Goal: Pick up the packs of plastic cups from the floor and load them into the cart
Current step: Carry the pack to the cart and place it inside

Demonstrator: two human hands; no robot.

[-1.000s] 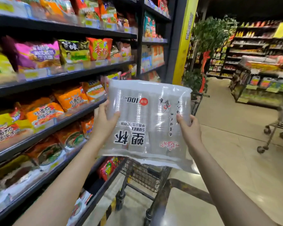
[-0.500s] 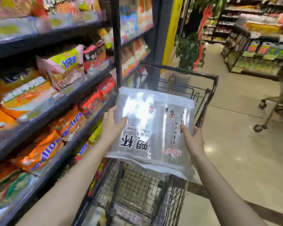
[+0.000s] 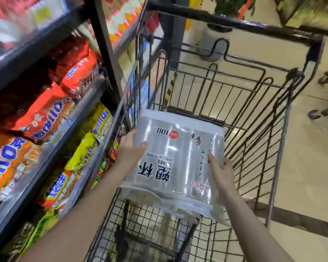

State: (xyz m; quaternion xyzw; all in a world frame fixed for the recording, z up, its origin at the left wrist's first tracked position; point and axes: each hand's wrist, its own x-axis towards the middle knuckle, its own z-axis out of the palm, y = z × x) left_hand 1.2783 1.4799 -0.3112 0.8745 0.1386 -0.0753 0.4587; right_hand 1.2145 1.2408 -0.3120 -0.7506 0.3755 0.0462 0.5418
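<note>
A: At the centre of the frame, what is the position of the pack of plastic cups [image 3: 176, 163]?

B: It is held flat, printed face up, inside the upper opening of the cart [image 3: 235, 82], above the wire floor of the basket. Its far edge lies near the folded rear gate of the cart. The print reads upside down from this view and includes the figure 100.

A: State of the left hand [image 3: 130, 154]?

B: Gripping. It holds the left edge of the pack, thumb on the top face, the other fingers hidden under the pack.

A: State of the right hand [image 3: 222, 174]?

B: Gripping. It holds the right edge of the pack, thumb pressed on the top film, the other fingers curled round the side.

A: Surroundings?

B: The left of the frame shows a dark shelf unit [image 3: 45, 103] loaded with orange, red and yellow snack bags [image 3: 44, 114], just beside the cart. The cart handle crosses the upper right of the frame. The wheels of a second cart [image 3: 322, 95] appear at the right edge, on the beige tiled floor [image 3: 311, 167].
</note>
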